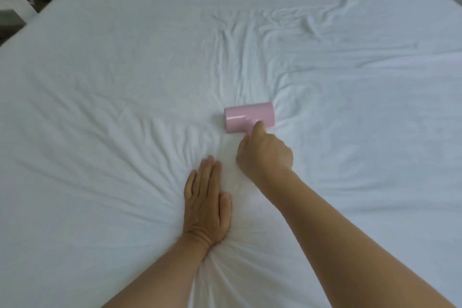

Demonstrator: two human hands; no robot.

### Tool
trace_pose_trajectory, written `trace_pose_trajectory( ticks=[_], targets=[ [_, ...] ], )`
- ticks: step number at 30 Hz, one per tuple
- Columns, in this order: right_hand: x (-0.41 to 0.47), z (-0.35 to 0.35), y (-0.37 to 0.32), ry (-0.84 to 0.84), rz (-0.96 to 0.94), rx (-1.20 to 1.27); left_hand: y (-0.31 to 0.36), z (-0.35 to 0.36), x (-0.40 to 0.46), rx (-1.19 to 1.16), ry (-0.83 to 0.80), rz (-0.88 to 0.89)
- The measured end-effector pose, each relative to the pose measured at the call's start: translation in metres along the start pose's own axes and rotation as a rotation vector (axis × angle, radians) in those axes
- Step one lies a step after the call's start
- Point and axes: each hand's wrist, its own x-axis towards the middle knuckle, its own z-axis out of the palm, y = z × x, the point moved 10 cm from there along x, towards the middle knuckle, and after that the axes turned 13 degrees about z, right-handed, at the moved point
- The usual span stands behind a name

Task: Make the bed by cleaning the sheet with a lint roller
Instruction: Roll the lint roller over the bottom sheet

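The right hand (265,155) curls its fingers (258,127) round the handle of a glossy pink cylindrical roller (246,117) lying on the soft, creased white sheet (125,82), while the left hand (206,202) presses flat, fingers straight, puckering the cloth

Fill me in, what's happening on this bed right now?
A person is cleaning a white sheet with a pink lint roller. The right hand grips the roller's handle, with the roller head lying on the sheet near the middle of the bed. The left hand presses flat on the sheet, fingers straight, and wrinkles radiate out from it.
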Motion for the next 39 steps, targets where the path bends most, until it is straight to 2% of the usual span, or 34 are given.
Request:
trace_pose_trajectory(
  ticks=[2,5,7,13,15,21,27,32,34,36,37,39],
  targets=[
    [-0.041,0.002,0.027,0.02,-0.014,-0.017,0.002,-0.013,0.002,-0.066,0.063,-0.04],
    [-0.094,0.002,0.061,0.029,-0.012,-0.039,-0.006,-0.032,-0.009,-0.228,0.179,-0.246],
    [-0.13,0.0,0.078,0.019,-0.004,-0.033,-0.005,-0.038,-0.026,-0.225,0.139,-0.316],
    [-0.254,-0.001,0.124,-0.062,0.102,-0.051,0.064,-0.068,-0.124,-0.014,-0.219,-0.201],
    [-0.304,-0.002,0.145,-0.078,0.136,-0.042,0.092,-0.089,-0.166,0.066,-0.229,-0.172],
    [-0.459,0.007,0.208,-0.067,0.172,-0.077,0.155,-0.133,-0.292,0.213,-0.275,-0.267],
    [-0.571,0.024,0.252,-0.041,0.212,-0.096,0.188,-0.141,-0.358,0.223,-0.325,-0.301],
    [-0.651,0.035,0.288,-0.134,0.227,-0.128,0.218,-0.151,-0.401,0.186,-0.339,-0.272],
    [-0.688,0.041,0.305,-0.236,0.27,-0.075,0.235,-0.158,-0.423,0.156,-0.332,-0.262],
    [-0.712,0.046,0.32,-0.179,0.256,0.117,0.252,-0.168,-0.443,0.101,-0.311,-0.233],
    [-0.727,0.042,0.324,-0.221,0.237,0.153,0.26,-0.173,-0.454,0.064,-0.293,-0.213],
    [-0.74,0.052,0.34,-0.126,0.201,0.22,0.27,-0.185,-0.474,-0.017,-0.241,-0.194]
  ],
)
